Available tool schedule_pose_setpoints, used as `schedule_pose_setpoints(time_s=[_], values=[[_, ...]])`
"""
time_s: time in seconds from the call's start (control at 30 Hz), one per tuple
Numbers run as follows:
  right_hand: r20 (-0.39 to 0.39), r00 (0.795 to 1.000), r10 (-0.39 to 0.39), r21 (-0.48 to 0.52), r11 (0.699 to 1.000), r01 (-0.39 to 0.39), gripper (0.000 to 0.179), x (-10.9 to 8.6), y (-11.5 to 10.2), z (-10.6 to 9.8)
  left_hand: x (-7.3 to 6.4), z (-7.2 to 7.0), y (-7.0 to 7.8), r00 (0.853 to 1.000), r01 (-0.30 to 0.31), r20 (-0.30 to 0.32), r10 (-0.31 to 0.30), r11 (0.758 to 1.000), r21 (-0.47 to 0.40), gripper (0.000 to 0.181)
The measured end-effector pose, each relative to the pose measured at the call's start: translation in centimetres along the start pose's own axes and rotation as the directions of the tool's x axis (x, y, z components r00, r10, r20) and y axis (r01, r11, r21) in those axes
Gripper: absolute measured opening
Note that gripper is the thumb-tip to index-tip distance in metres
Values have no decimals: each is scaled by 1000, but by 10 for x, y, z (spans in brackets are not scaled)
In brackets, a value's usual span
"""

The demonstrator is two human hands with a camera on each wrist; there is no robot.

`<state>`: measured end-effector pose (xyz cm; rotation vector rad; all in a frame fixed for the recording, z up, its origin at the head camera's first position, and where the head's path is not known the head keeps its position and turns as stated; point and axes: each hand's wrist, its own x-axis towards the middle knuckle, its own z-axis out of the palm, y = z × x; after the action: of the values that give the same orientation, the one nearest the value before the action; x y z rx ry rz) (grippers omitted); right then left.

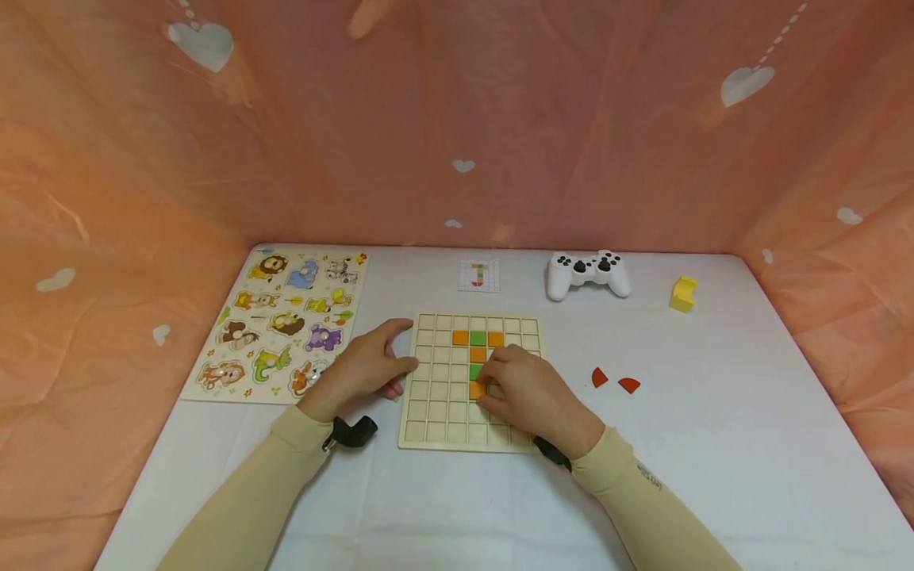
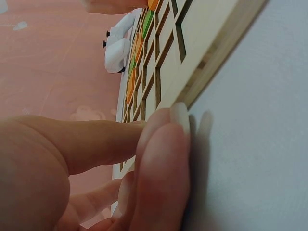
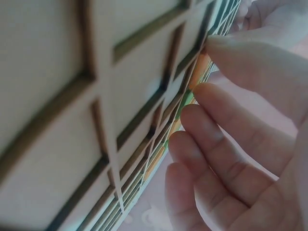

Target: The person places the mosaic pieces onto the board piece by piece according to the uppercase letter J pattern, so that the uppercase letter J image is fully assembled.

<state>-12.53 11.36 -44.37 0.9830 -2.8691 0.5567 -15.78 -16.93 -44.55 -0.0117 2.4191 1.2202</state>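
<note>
My right hand (image 1: 524, 385) has thumb and forefinger pinching an orange square tile (image 1: 477, 390) at the foot of a column on the pale wooden grid board (image 1: 438, 411), the other fingers bent beside them — I cannot tell whether it sits flat in its cell. Above it are a green square tile (image 1: 475, 372) and another orange one, under a row of orange, green, orange. My left hand (image 1: 367, 361) touches the board's left edge, thumb and forefinger spread apart. Two red quarter-circle pieces (image 1: 598, 377) lie right of the board; beyond it rests a white printed card (image 1: 479, 276), and a wooden animal puzzle (image 1: 298, 342) lies left.
</note>
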Motion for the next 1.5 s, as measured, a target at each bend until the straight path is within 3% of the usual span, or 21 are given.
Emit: schedule_pose_setpoints(time_s=[0.73,0.93,1.13,1.5], values=[[18,1000,5,20,1000,-5,5,2,0,-2,-1,-3,2,1000,-2,0,2,1000,4,76],[19,998,58,38,998,-58,10,-2,5,-10,0,-2,0,1000,-3,0,3,1000,-7,76],[44,988,150,48,987,-152,14,-16,23,-22,0,0,0,1000,6,6,-6,1000,-13,77],[-36,968,248,19,969,-247,14,-63,77,-44,-2,-2,1,1000,1,10,-1,1000,6,77]])
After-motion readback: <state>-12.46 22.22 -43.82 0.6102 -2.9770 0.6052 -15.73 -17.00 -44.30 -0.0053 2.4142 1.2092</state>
